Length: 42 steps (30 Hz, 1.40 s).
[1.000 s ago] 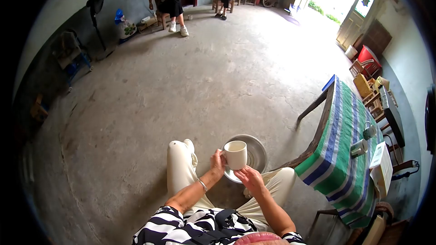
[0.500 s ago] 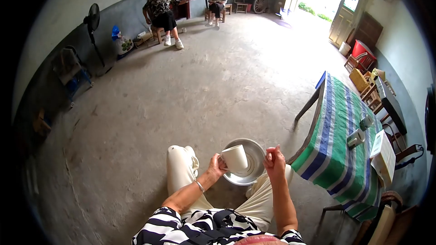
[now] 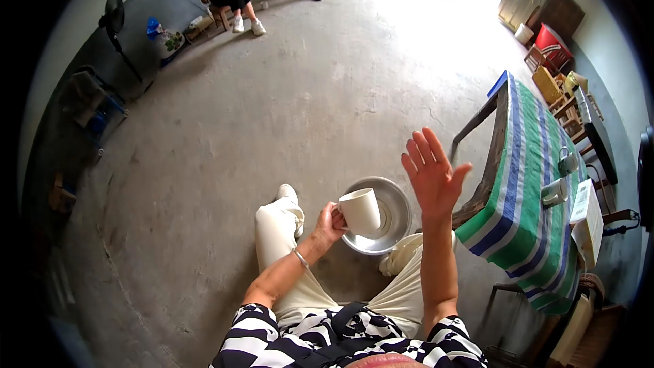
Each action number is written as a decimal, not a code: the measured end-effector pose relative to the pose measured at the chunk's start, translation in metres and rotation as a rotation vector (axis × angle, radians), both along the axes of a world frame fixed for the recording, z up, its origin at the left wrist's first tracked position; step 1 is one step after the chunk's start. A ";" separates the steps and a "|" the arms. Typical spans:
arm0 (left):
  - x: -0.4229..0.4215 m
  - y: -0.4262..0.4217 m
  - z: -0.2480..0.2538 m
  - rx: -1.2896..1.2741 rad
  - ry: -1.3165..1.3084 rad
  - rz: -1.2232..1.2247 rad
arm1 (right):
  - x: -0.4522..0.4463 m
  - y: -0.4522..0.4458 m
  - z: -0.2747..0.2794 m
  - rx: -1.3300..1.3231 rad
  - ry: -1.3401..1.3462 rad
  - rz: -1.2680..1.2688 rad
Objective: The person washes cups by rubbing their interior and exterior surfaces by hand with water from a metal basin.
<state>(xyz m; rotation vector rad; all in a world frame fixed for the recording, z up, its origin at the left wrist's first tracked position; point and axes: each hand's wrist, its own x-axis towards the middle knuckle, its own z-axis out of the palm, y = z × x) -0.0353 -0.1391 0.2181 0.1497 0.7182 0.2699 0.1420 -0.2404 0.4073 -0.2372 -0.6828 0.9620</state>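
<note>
My left hand (image 3: 330, 223) is closed round the handle of a white mug (image 3: 360, 210). The mug is held over the left part of a metal basin (image 3: 402, 221) and hides some of its inside. On the basin's bottom, faint ring marks show. Raised to the right of the basin, my right hand (image 3: 434, 176) has its fingers spread and nothing in it. It is close to the left edge of a table (image 3: 524, 170) covered with a green, blue and white striped cloth.
Two cups, a glass mug (image 3: 567, 161) and a printed cup (image 3: 554, 192), are on the table beside a white box (image 3: 584, 215). Two people sit by the far wall. A standing fan (image 3: 114, 13) and a sack (image 3: 165, 39) are at the left wall, a red tub (image 3: 552, 41) at the right.
My right hand has risen away from the basin, and its fingers have gone from curled to spread. The left hand still holds the mug, now more upright. The view has tilted down.
</note>
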 end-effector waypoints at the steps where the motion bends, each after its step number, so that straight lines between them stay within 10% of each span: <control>1: 0.000 0.008 -0.023 -0.012 0.010 -0.003 | 0.007 0.004 -0.010 0.003 0.024 0.007; 3: -0.001 0.020 -0.056 -0.004 -0.467 -0.165 | 0.016 0.007 -0.035 -0.098 0.231 0.009; 7: 0.016 0.011 0.004 -0.060 0.106 0.033 | 0.031 -0.007 -0.145 -0.459 0.459 0.016; 14: 0.012 0.020 -0.045 0.028 -0.115 -0.053 | -0.007 -0.039 -0.191 -0.628 0.636 -0.062; 27: 0.002 0.026 -0.013 -0.008 -0.100 0.014 | -0.018 -0.028 -0.063 -0.553 0.327 -0.073; 35: -0.001 0.022 -0.012 0.008 -0.111 0.005 | -0.032 -0.010 -0.007 -0.067 0.182 0.008; 42: -0.007 0.028 -0.018 0.056 -0.200 -0.034 | -0.029 -0.018 -0.080 -0.462 0.373 -0.090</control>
